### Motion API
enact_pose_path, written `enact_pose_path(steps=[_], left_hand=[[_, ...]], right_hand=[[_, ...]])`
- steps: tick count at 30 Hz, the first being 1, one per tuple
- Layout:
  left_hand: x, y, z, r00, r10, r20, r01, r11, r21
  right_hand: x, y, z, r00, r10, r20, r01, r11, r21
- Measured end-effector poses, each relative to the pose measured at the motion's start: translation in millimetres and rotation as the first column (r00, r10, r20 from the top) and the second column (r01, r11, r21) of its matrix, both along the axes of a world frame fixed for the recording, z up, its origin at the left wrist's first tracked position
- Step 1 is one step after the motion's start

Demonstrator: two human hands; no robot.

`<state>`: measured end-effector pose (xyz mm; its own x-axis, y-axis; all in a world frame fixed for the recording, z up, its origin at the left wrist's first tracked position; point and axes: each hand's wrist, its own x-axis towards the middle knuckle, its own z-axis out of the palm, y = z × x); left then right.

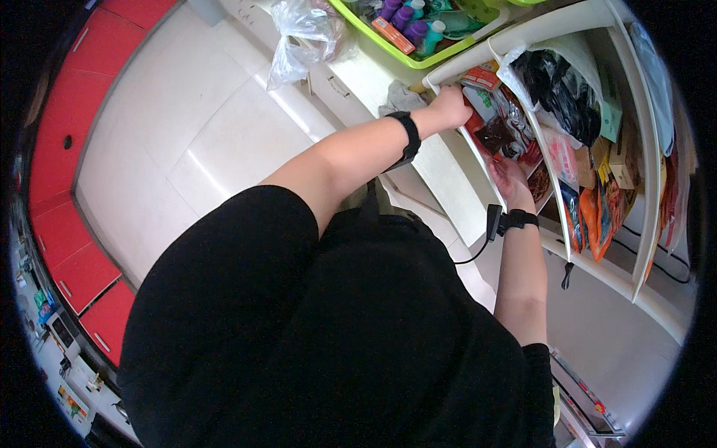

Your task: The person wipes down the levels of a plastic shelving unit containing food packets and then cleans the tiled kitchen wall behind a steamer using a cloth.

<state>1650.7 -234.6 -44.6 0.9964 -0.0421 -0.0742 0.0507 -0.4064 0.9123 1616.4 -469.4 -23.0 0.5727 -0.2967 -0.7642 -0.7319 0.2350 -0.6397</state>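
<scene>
In front of me, the lower compartment of a white shelf unit is filled with packaged goods. My left hand is at its far end with curled fingers, against a red packet; its fingertips are hidden. My right hand reaches in at the near end, palm partly showing, close to packets of dark contents. What its fingers touch is hard to make out. Silvery plastic bags and a red-and-orange box lie among the packets. Both wrists wear black straps.
Higher shelves hold a black plastic bag, orange packets and cardboard boxes. A lime-green basket of bottles stands on the white counter, near a grey cloth and a clear plastic bag. Red cabinets line the left.
</scene>
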Motion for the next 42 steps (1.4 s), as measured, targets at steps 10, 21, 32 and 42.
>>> enact_pose_path(steps=[10,21,32,42], left_hand=[[40,-16,-11,0.975,-0.218,-0.04,0.212,0.864,0.456],[20,-3,7,0.999,-0.022,-0.043,0.03,0.981,0.191],[14,-4,8,0.977,0.21,0.03,-0.212,0.976,0.049],[13,-3,21,0.988,0.142,-0.054,-0.141,0.99,0.029]], right_hand=[[8,-28,-39,0.994,-0.036,0.107,0.033,0.999,0.025],[9,-30,-40,0.988,-0.061,0.142,0.049,0.995,0.086],[12,-8,-23,0.988,-0.035,0.148,0.025,0.997,0.067],[10,-28,-21,0.994,-0.112,-0.016,0.112,0.956,0.27]])
